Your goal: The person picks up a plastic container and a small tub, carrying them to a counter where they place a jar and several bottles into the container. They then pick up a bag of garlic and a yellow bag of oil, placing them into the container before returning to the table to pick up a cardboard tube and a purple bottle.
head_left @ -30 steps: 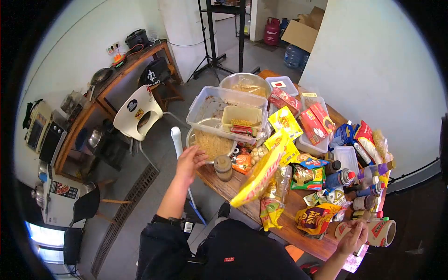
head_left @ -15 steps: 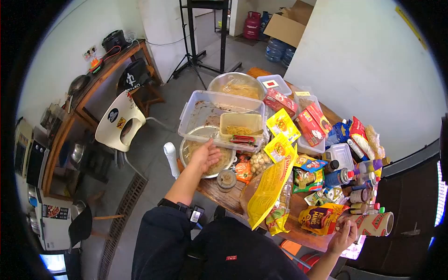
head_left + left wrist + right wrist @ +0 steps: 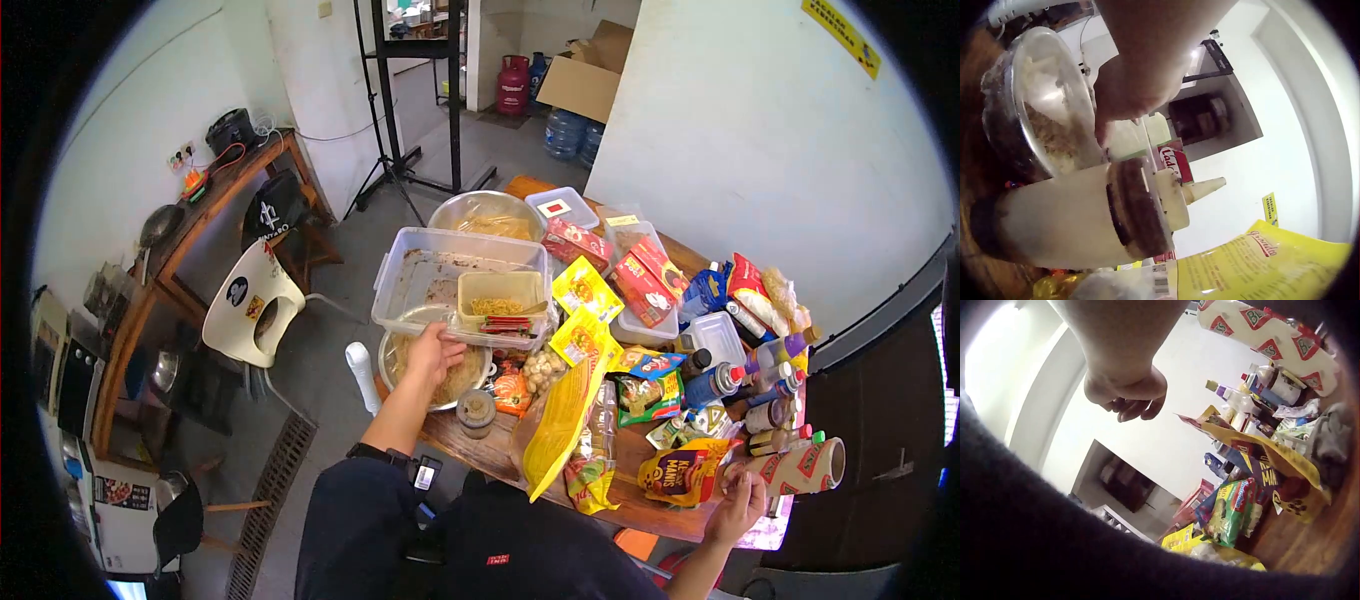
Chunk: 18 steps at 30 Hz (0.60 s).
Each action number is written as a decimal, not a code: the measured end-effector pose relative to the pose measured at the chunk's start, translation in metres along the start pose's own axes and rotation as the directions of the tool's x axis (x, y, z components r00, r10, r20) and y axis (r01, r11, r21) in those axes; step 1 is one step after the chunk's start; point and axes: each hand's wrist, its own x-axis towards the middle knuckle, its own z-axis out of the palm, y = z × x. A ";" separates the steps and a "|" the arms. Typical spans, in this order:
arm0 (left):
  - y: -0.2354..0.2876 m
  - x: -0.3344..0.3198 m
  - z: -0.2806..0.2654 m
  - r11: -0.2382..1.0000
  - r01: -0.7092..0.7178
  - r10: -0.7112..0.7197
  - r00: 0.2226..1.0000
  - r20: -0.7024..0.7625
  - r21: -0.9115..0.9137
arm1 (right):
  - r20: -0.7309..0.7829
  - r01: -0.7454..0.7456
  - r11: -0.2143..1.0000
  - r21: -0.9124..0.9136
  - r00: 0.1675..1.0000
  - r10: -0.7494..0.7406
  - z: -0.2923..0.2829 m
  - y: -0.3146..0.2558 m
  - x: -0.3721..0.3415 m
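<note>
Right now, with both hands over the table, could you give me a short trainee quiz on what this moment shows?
1. Which sits inside the big bin? A) cardboard box B) yellowish tub C) white chair
2. True or false: the right hand is nearer the printed roll than the left hand is.
3. Fill in: the pouch near the right hand reads "Kecap ____".

Key: 1. B; 2. true; 3. Manis

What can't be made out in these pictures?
- Whether the left hand holds the clear tub: left wrist view, the hand itself hides most fingers.
- Fine print on the yellow bag: left wrist view, blurred.
- Wording on the bottles: head view, too small.
- Bottom of the cardboard box: head view, hidden by its flap.
</note>
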 end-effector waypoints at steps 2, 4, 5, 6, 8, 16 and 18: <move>0.002 -0.001 0.001 0.999 0.006 -0.005 1.000 0.023 -0.041 | 0.030 -0.002 1.000 0.021 1.000 0.001 0.001 -0.002 0.000; 0.010 -0.010 0.006 0.998 -0.010 0.013 0.999 0.050 -0.067 | 0.007 0.003 1.000 0.031 1.000 -0.004 0.002 -0.001 -0.002; 0.014 -0.015 0.008 0.997 -0.016 0.022 0.998 0.065 -0.079 | -0.006 0.006 0.999 0.035 1.000 -0.006 0.003 0.000 -0.002; 0.017 -0.019 0.010 0.997 -0.038 0.043 0.997 0.066 -0.074 | -0.016 0.008 1.000 0.022 1.000 -0.008 0.003 0.001 -0.003; 0.022 -0.024 0.012 0.995 -0.074 0.078 0.994 0.073 -0.060 | -0.041 0.008 1.000 -0.008 0.999 -0.008 0.001 0.004 -0.006; 0.069 -0.071 0.020 0.986 -0.110 0.135 0.967 0.218 -0.123 | -0.052 0.009 0.983 -0.181 0.998 -0.019 0.013 -0.010 -0.034; 0.088 -0.086 0.022 0.985 -0.126 0.152 0.954 0.259 -0.115 | -0.022 -0.015 0.971 -0.238 1.000 0.009 0.019 -0.015 -0.047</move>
